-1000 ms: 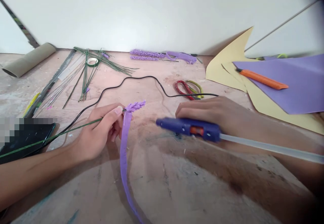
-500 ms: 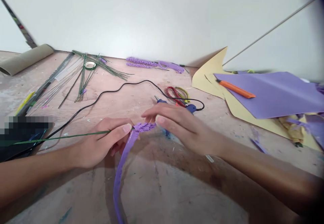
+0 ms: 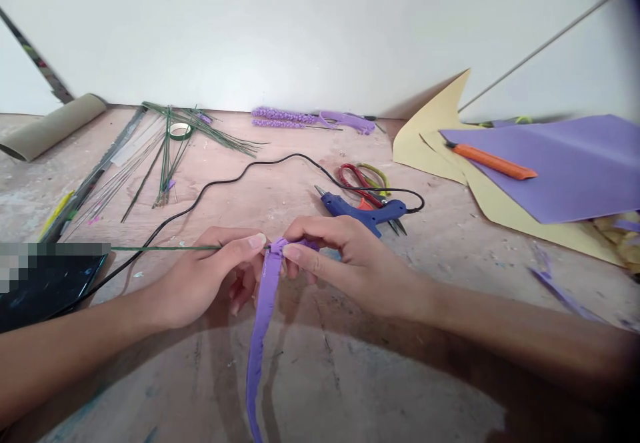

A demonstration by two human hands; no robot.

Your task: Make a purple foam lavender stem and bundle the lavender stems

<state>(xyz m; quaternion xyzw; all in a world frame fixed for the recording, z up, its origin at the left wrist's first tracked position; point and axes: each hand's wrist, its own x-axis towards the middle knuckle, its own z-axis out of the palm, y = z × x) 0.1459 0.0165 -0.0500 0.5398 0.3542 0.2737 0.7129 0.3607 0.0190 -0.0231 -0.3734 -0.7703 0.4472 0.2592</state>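
Note:
My left hand (image 3: 215, 276) pinches a thin green wire stem (image 3: 165, 248) close to its right end, the rest pointing left. Around that end winds a fringed purple strip (image 3: 263, 336), its loose tail hanging down toward me with a whitish line near its top edge. My right hand (image 3: 345, 263) is closed over the wound purple part (image 3: 278, 247), thumb and forefinger pressed on it just right of the left fingertips. Behind the right hand lies a blue glue gun (image 3: 355, 211), nozzle to the left.
Red-handled pliers (image 3: 353, 179) lie behind the glue gun, whose black cord (image 3: 220, 181) crosses the table. Green wires (image 3: 165, 156), a tape roll (image 3: 180, 131) and finished purple stems (image 3: 280, 117) sit farther back. An orange cutter (image 3: 493, 161) rests on purple sheet (image 3: 565, 163); a dark phone (image 3: 50, 289) is left.
My right hand has moved left from the tip of the wound part and closed on it beside my left fingers. The view has shifted slightly, showing more of the glue gun.

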